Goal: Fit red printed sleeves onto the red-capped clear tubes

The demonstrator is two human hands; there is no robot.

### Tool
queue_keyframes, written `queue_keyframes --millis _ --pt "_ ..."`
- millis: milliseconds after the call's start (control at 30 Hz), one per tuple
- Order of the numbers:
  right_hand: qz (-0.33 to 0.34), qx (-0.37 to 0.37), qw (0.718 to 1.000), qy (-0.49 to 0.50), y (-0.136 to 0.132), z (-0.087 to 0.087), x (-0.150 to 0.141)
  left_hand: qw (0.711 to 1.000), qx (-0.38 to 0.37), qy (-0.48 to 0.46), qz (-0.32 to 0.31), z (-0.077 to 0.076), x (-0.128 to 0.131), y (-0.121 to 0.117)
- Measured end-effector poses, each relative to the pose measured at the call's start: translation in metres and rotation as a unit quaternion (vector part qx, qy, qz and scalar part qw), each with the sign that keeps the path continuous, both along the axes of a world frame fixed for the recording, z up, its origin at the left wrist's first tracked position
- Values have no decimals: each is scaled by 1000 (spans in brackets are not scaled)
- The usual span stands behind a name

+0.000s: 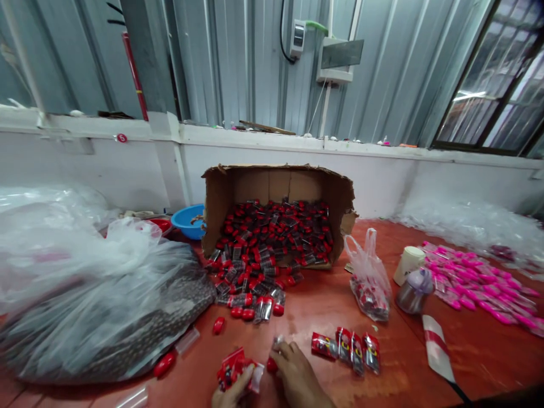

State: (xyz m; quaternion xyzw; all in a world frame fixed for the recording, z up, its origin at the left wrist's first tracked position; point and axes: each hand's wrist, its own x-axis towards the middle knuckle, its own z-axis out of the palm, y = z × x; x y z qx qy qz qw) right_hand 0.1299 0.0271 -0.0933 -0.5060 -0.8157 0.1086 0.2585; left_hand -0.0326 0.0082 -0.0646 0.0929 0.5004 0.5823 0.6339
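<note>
My left hand is closed around a bunch of red printed plastic sachets near the table's front edge. Just to its right, my right hand has its fingers curled over a small red-capped container, partly hidden beneath them. Several filled sachets, red with a dark see-through part, lie in a row to the right of that hand. Beyond both hands, a heap of red-capped containers spills out of a torn cardboard box lying on its side. A loose red cap lies above my left hand.
A large plastic bag of dark speckled pieces fills the left. At right are a small tied bag, a lidded jar, a white cup, a spatula-like tool and pink items. A blue basin stands behind.
</note>
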Motion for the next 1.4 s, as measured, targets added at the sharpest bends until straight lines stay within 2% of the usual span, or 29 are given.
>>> queue_keyframes --millis 100,200,333,433,500,600,700,800,867,1233,1400 --pt "17 -2 1000 -11 -9 16 12 999 11 -20 29 8 6 0" --pt "63 -8 998 -28 -10 22 23 997 39 -49 36 16 15 3" --pt "45 -14 999 -10 -14 16 30 997 14 -60 35 17 20 9" --pt "6 -49 994 95 -25 18 27 998 5 -59 31 16 19 8" --pt "-21 -100 971 217 -33 22 22 998 6 -56 26 15 20 5" --pt "-49 -193 905 376 -43 26 14 998 3 -51 21 16 24 2" --pt "-71 -253 844 468 -48 29 10 999 8 -41 25 16 28 0" --pt "-93 -260 813 513 -49 32 10 999 15 -32 31 16 31 -1" --pt "-94 -264 808 519 -48 33 11 999 21 -29 31 15 33 -2" --pt "-56 -308 822 476 -49 32 18 998 64 13 20 17 35 -6" --pt "-52 -310 823 473 -46 33 23 994 105 12 -21 21 35 -8"
